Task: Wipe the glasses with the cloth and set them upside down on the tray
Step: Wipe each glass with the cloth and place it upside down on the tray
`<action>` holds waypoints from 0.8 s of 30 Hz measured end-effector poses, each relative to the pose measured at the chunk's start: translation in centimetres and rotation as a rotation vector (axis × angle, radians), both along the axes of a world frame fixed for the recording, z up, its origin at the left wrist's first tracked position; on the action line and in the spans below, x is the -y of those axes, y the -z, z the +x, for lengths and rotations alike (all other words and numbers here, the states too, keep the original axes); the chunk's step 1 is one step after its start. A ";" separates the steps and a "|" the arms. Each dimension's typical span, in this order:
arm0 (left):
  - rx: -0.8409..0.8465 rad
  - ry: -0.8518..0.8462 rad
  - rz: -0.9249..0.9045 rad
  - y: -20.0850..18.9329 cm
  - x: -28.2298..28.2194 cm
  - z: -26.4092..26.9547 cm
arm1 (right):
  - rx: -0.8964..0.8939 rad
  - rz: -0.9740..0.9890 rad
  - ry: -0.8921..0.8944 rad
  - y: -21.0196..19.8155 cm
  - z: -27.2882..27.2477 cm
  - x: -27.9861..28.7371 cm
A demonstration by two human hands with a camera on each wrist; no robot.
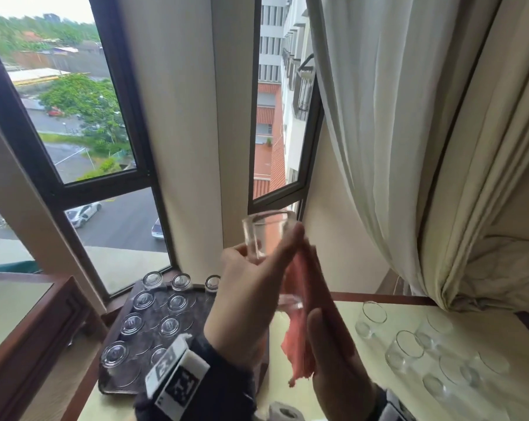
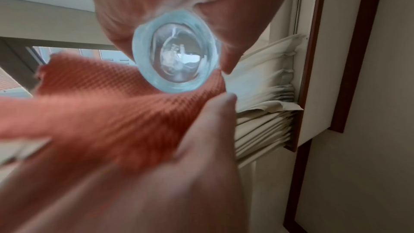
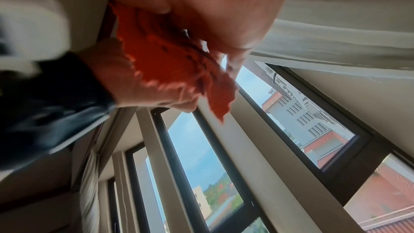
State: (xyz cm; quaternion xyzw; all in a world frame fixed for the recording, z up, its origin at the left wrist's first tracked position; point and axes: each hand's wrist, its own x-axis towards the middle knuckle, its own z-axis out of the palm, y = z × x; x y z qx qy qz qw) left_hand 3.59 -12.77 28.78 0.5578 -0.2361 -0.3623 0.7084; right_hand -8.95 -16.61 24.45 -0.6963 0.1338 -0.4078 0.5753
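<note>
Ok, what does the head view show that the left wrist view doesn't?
Only the head view shows the dark tray with upside-down glasses on it, and more glasses lying on the table to the right. Only the left wrist view shows the thick base of the held glass end-on. Both show the held glass, the red cloth, and both hands on them.

Both hands raised at chest height before the window: the left hand (image 1: 251, 287), fingers curled, grips a clear glass (image 1: 269, 235) held upright, while the right hand (image 1: 330, 347) pinches a red cloth (image 1: 299, 323) against its side
</note>
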 end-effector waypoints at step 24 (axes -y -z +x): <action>0.113 0.094 -0.045 -1.3 1.9 -2.7 | -0.120 -0.030 0.003 -4.5 -0.2 3.5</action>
